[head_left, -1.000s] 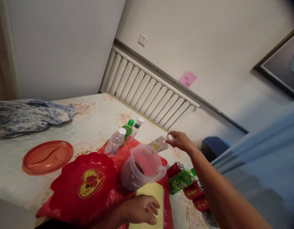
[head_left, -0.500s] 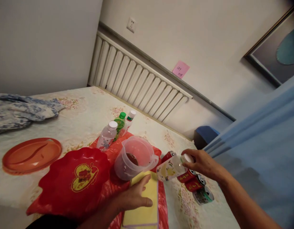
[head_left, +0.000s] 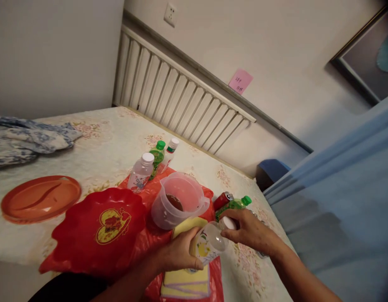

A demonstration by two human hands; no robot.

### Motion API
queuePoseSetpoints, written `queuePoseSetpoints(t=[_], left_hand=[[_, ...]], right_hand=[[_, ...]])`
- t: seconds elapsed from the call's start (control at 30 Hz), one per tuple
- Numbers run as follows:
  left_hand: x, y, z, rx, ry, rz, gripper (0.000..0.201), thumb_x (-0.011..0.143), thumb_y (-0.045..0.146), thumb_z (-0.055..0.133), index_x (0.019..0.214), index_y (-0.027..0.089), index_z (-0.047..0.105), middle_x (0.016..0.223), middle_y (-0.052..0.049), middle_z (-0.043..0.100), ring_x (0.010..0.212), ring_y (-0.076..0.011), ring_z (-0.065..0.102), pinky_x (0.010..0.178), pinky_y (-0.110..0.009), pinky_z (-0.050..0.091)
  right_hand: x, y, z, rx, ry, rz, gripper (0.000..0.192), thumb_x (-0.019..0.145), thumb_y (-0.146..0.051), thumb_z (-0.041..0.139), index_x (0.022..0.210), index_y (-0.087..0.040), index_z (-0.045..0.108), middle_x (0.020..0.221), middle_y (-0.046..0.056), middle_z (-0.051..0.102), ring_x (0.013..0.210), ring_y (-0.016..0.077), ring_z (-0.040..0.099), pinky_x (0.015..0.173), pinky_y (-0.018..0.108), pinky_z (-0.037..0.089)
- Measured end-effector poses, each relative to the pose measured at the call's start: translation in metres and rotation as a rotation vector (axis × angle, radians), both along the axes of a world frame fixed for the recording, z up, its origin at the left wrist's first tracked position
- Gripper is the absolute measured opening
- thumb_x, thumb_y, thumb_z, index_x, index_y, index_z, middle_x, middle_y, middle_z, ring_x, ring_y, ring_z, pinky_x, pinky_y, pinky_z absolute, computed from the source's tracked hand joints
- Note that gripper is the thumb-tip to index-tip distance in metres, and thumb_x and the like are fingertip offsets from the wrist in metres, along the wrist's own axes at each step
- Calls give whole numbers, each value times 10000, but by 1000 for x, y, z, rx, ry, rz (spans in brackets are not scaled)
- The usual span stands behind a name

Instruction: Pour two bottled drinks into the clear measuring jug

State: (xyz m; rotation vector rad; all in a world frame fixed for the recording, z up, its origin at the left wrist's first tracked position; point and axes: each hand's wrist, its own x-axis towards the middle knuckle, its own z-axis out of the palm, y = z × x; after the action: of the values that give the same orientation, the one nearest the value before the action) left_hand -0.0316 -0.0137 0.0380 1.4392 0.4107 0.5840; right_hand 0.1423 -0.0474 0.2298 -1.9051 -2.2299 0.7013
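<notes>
A clear plastic bottle (head_left: 205, 247) with a lemon-patterned label is tilted in front of me, its white cap towards the right. My left hand (head_left: 181, 251) wraps round its lower body. The fingers of my right hand (head_left: 246, 230) are closed on the white cap (head_left: 227, 224). Below the bottle lie yellow cloths (head_left: 184, 282) with pale purple edging, on a red plastic bag (head_left: 216, 274). Just beyond my hands stands a translucent measuring jug (head_left: 168, 214) with dark liquid inside.
A red scalloped tray (head_left: 77, 235) and an orange oval lid (head_left: 39, 199) lie left. Behind the jug stand a white-capped bottle (head_left: 141, 173), a green bottle (head_left: 157, 157) and another bottle (head_left: 171, 149). Right are a red can (head_left: 223, 200) and a green-capped bottle (head_left: 236, 204).
My right hand has brought the lemon-label bottle left, off the cans and over the yellow cloths. My left hand, open before, has closed round it. The green-capped bottle behind it now shows.
</notes>
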Motion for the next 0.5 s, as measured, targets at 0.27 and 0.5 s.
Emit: queuePoseSetpoints(t=[0.27,0.5], left_hand=[[-7,0,1,50,35,-35,722,561,231,819,1236,210,564,1124,-6,669,1018,-244,609,821,-284,481],[-18,-3,7,74,110,-159,675,528,304,830,1162,209,618,1076,15,685,985,-258,615,787,-278,491]], right_hand=[[8,-4,-6,-45,246,-53,273,841,-452,635,908,-190,677,750,-13,604,624,128,524,539,223,408],[29,2,-46,-34,642,-341,434,824,-603,606,979,-198,603,809,28,668,583,131,568,552,252,441]])
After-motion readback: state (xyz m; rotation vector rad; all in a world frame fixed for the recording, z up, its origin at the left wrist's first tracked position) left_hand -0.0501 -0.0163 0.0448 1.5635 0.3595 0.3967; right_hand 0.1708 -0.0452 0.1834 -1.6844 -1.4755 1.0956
